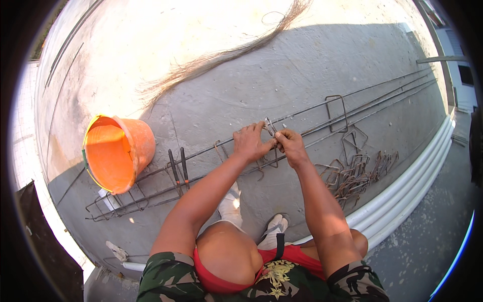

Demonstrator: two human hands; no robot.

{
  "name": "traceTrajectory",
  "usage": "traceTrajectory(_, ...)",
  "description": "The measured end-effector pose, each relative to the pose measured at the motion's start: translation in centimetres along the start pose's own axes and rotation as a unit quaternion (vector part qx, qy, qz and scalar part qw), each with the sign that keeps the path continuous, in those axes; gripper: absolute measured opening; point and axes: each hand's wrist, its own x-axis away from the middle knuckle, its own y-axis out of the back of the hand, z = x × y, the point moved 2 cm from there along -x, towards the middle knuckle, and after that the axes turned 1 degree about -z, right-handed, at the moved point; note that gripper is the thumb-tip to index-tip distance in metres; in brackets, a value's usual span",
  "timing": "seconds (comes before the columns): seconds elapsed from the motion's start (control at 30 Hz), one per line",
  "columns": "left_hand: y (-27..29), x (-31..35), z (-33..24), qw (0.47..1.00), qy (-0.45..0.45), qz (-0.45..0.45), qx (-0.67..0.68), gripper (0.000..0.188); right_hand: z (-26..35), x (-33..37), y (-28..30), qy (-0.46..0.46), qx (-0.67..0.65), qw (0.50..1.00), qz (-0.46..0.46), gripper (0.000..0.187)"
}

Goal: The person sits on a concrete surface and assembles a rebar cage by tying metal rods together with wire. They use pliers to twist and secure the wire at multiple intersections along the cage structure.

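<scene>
Long steel rebars [362,108] run diagonally across the concrete in front of me, with bent wire stirrups around part of them. My left hand [250,143] is closed over the upper bar, its fingertips at a stirrup [270,127]. Beside it, my right hand [293,147] pinches the same stirrup between thumb and fingers; whether a thin tie wire is also in the pinch is too small to tell. A pair of pincers [178,168] with black and orange handles rests on the bars to the left. Further right, another stirrup [344,115] stands around the bars.
An orange bucket [146,143] lies tipped at the left, by the bars. Beyond, a bundle of thin tie wire [216,61] stretches over the concrete. Loose stirrups [354,178] are heaped at the right, near white pipes [402,194]. My shoe [275,224] is close to the bars.
</scene>
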Motion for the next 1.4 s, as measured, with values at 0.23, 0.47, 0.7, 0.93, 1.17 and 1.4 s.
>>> traceTrajectory(0.23,-0.7,0.4,-0.2,0.999,-0.008,-0.042,-0.008,0.074,0.4,0.8,-0.5,0.046,0.004,0.998,-0.046,0.016)
traceTrajectory(0.47,-0.2,0.5,-0.7,0.999,0.012,-0.044,0.009,0.075,-0.1,0.9,1.1,0.052,-0.008,0.998,-0.035,0.019)
traceTrajectory(0.7,0.6,0.2,0.8,0.999,-0.004,-0.010,0.038,0.071,0.6,-3.5,10.1,0.028,0.002,0.968,-0.250,0.023)
traceTrajectory(0.93,1.3,2.2,4.0,0.969,0.029,-0.226,0.093,0.045,1.8,-2.1,9.6,0.201,0.311,0.867,-0.333,0.030)
traceTrajectory(1.17,-3.5,4.6,5.6,0.932,0.116,0.054,0.338,0.032,-3.1,6.5,-0.6,-0.061,0.529,0.846,-0.008,0.033)
traceTrajectory(1.4,-2.8,4.2,4.4,0.837,0.188,0.086,0.506,0.034,-7.3,6.7,0.1,0.105,0.463,0.873,-0.111,0.025)
